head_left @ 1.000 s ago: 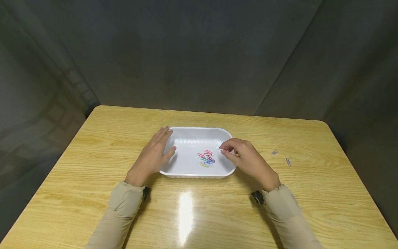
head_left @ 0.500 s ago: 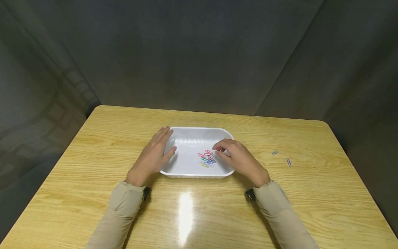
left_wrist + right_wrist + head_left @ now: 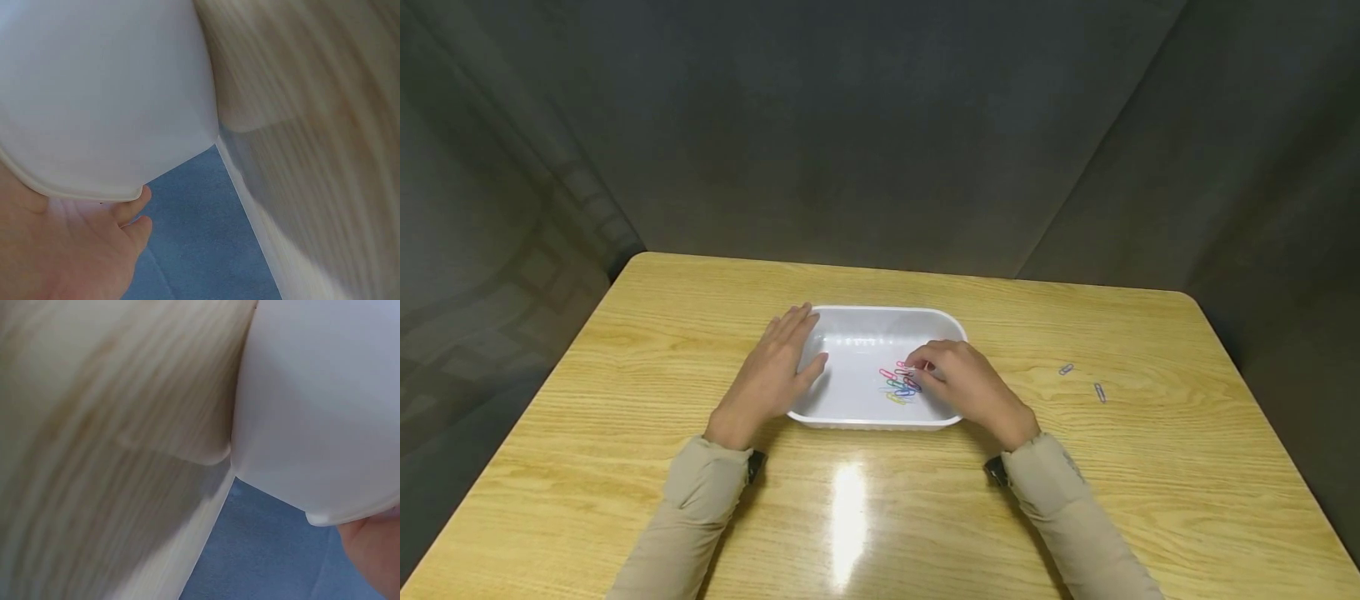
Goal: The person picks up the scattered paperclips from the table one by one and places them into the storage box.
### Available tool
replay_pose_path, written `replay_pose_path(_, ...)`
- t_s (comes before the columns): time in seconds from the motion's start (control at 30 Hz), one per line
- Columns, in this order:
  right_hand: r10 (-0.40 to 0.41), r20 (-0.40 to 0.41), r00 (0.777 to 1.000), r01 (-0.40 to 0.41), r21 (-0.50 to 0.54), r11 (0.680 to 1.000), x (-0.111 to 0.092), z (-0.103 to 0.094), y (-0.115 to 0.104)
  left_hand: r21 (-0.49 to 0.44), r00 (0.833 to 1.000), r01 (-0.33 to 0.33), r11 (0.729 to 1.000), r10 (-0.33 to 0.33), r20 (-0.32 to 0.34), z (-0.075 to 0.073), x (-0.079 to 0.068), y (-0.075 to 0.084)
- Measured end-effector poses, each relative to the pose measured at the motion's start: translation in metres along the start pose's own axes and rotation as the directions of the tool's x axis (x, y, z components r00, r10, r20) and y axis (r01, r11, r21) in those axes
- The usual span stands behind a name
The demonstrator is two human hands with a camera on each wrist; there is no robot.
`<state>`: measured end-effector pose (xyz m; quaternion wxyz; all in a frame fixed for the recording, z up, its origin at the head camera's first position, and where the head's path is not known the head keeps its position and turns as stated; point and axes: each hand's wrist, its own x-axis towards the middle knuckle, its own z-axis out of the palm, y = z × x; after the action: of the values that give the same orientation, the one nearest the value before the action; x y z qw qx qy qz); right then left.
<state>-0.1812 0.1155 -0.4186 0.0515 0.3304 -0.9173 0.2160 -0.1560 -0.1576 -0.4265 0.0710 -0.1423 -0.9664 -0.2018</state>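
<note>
A white oval-cornered plastic tray (image 3: 850,398) sits on the wooden table, with several coloured paper clips (image 3: 895,385) in a loose pile on its floor. My left hand (image 3: 765,375) rests against the tray's left end, fingers fairly straight along the rim and thumb reaching over the inside. In the left wrist view the palm (image 3: 69,250) lies by the rim. Over the right side of the pile, my right hand (image 3: 970,379) pinches a pale paper clip, now mostly hidden by the fingertips. Only part of that hand (image 3: 378,553) shows beyond the tray in the right wrist view.
Two bluish paper clips, a nearer one (image 3: 1100,392) and a farther one (image 3: 1066,369), lie on the table (image 3: 1165,467) right of the tray. Dark grey curtains (image 3: 880,150) stand behind the table and along both sides.
My right hand has moved left from the tray's right rim to the pile, carrying the pale paper clip, which was visible at its fingertips before. The left hand has stayed on the tray.
</note>
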Motion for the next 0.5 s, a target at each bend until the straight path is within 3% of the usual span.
replay_pose_path(0.5,0.033,0.013,0.999,-0.032,-0.095,0.995,0.0031,0.0059,-0.0015,0.003,1.0,-0.012,1.0,0.012,-0.012,0.0008,0.0,-0.0006)
